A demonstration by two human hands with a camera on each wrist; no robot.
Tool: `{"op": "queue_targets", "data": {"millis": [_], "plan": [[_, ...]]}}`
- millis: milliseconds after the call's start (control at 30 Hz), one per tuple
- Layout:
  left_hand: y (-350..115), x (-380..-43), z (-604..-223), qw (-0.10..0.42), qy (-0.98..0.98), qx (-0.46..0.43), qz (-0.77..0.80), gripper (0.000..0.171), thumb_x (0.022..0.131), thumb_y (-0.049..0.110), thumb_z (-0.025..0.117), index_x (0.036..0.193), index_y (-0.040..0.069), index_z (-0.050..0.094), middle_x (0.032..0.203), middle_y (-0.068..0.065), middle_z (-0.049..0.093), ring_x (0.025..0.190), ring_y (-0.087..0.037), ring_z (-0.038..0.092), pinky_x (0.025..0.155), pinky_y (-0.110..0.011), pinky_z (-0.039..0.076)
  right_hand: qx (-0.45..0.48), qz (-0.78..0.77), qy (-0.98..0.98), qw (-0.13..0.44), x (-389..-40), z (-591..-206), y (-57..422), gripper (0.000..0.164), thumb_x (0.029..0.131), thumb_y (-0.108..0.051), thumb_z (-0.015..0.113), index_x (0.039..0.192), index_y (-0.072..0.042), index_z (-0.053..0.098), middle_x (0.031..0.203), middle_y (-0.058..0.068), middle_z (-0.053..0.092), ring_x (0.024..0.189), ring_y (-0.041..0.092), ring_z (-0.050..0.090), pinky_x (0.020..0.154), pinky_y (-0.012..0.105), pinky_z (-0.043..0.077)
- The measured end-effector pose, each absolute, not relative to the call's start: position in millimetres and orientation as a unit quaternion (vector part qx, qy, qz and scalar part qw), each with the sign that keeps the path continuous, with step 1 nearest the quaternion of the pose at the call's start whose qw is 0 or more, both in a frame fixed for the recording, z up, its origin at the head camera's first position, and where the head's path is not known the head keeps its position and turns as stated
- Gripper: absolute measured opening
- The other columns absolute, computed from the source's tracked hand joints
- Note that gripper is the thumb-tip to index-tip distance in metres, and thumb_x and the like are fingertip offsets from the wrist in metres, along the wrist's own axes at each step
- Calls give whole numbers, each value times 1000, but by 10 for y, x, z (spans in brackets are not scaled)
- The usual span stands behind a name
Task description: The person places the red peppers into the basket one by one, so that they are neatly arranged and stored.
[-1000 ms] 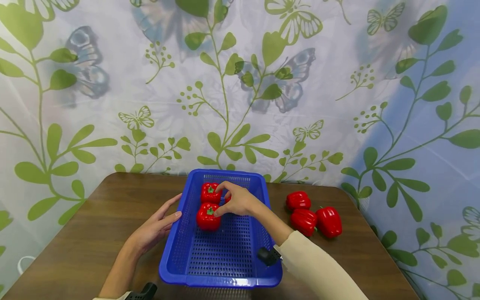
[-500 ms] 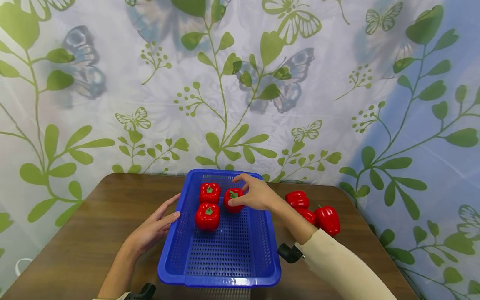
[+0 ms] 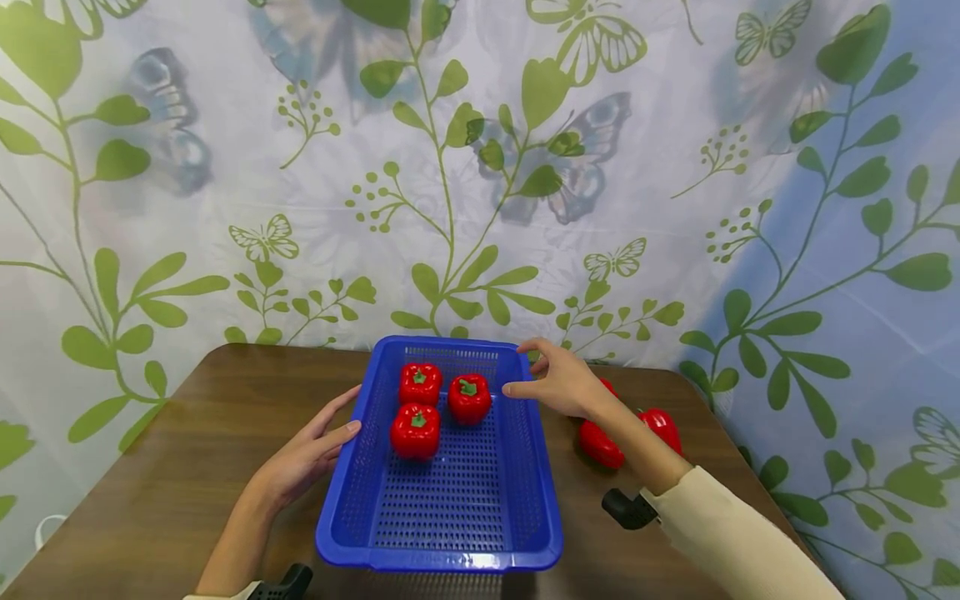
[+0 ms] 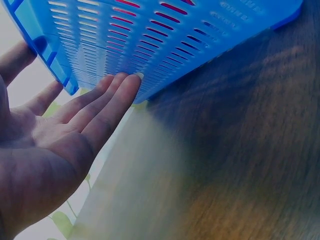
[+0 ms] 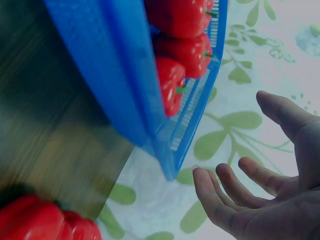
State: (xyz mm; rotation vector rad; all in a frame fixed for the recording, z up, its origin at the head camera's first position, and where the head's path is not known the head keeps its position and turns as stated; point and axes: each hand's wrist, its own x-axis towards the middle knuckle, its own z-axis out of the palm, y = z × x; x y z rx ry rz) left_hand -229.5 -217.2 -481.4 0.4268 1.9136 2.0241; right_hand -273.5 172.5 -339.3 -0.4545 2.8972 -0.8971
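A blue perforated plastic basket [image 3: 450, 560] stands on the table with three red bell peppers inside: one at the back left [image 3: 420, 384], one in front of it [image 3: 415, 432], and one to the right [image 3: 469, 399]. My left hand [image 3: 309, 454] rests its straight fingers against the basket's left side; the left wrist view shows the fingertips [image 4: 131, 84] at the slotted wall. Over the basket's right rim my right hand [image 3: 561, 379] hangs with fingers loosely bent and nothing between them. In the right wrist view that hand [image 5: 255, 185] is apart from the basket.
More red bell peppers lie right of the basket, one at the far right [image 3: 663, 428] and one nearer [image 3: 600, 444], partly behind my right forearm. The brown wooden table [image 3: 187, 442] backs onto a curtain [image 3: 315, 167] printed with leaves and butterflies.
My right hand has let go of the right-hand bell pepper in the basket and moved right, out over the rim. The left hand has stayed at the basket's side.
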Motion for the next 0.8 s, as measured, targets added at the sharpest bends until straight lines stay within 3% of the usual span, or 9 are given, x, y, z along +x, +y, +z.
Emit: {"op": "queue_targets", "data": {"millis": [433, 533, 700, 800], "plan": [[-2178, -2273, -4839, 158, 668, 159, 709, 65, 109, 24, 44, 164, 27, 9, 152, -30, 42, 126, -39, 62, 98, -43, 55, -98, -272, 956, 44, -2712, -3402, 2290, 80, 87, -58, 73, 148, -15, 45, 135, 23, 61, 121, 39, 60, 94, 55, 52], [-2176, -2267, -4841, 160, 667, 158, 710, 65, 109, 24, 44, 164, 27, 9, 151, -29, 43, 127, -39, 61, 99, -43, 55, -92, -269, 958, 42, -2694, -3395, 2409, 80, 88, -58, 72, 148, -14, 44, 136, 24, 60, 122, 40, 60, 91, 52, 53], [-2172, -2263, -4849, 158, 667, 156, 711, 65, 109, 24, 44, 164, 27, 9, 151, -30, 42, 127, -40, 61, 98, -43, 55, -72, -282, 955, 54, -2684, -3395, 2592, 83, 88, -59, 71, 149, -14, 41, 138, 27, 58, 105, 34, 67, 77, 40, 57], [-2171, -2263, -4856, 156, 667, 157, 711, 65, 109, 24, 45, 164, 26, 9, 151, -30, 43, 127, -39, 61, 98, -42, 55, -63, -287, 954, 57, -2685, -3400, 2689, 84, 88, -61, 70, 150, -13, 40, 139, 29, 56, 105, 35, 66, 78, 42, 57]]}}
